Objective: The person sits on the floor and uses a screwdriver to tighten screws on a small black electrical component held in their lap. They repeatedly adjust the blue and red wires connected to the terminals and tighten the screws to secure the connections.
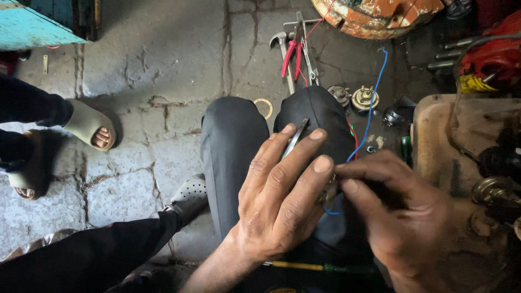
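My left hand (282,195) is over my knees, fingers wrapped around a slim metal tool (296,140) whose tip sticks out between the fingertips. My right hand (401,217) is next to it, thumb and forefinger pinched on a blue wire (374,97) where it meets the tool. The blue wire runs up and away toward the far right. A red and a green wire (353,133) lie over my right knee. What sits between the two hands is mostly hidden by the fingers.
Red-handled pliers (291,54), a hammer (282,46) and small metal parts (364,97) lie on the cracked stone floor ahead. A rusty engine block (467,141) stands at right. Another person's sandalled feet (89,127) are at left. A screwdriver (309,266) lies below my hands.
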`<move>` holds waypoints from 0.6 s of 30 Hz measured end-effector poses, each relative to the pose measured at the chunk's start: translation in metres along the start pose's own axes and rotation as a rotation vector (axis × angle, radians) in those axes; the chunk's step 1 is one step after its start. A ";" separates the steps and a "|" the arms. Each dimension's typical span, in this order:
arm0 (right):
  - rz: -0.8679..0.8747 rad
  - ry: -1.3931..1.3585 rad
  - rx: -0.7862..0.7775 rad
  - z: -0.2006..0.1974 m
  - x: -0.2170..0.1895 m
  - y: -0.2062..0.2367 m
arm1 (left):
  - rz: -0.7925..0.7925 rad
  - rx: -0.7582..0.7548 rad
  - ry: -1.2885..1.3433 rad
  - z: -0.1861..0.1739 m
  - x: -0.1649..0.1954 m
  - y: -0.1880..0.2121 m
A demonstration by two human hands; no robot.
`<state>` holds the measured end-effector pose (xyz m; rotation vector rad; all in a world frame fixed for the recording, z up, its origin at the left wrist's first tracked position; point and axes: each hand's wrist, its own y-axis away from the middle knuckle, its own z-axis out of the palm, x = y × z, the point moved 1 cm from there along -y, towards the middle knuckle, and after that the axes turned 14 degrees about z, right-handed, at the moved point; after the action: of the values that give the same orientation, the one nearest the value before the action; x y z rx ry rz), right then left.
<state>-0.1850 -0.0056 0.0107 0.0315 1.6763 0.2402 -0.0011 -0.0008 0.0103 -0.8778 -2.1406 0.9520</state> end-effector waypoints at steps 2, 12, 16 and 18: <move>-0.021 0.032 -0.009 0.000 0.001 0.000 | 0.011 0.006 -0.018 -0.001 -0.001 0.001; 0.009 -0.046 0.029 0.005 -0.005 0.001 | -0.023 0.005 0.026 -0.002 0.000 0.001; 0.024 0.066 0.016 0.004 -0.007 0.001 | -0.011 0.012 0.003 -0.002 -0.001 0.001; -0.010 0.063 0.009 0.002 -0.006 0.001 | -0.012 0.014 -0.003 -0.001 0.000 0.000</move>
<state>-0.1824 -0.0056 0.0164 0.0232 1.7397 0.2281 -0.0003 -0.0008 0.0110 -0.8562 -2.1365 0.9619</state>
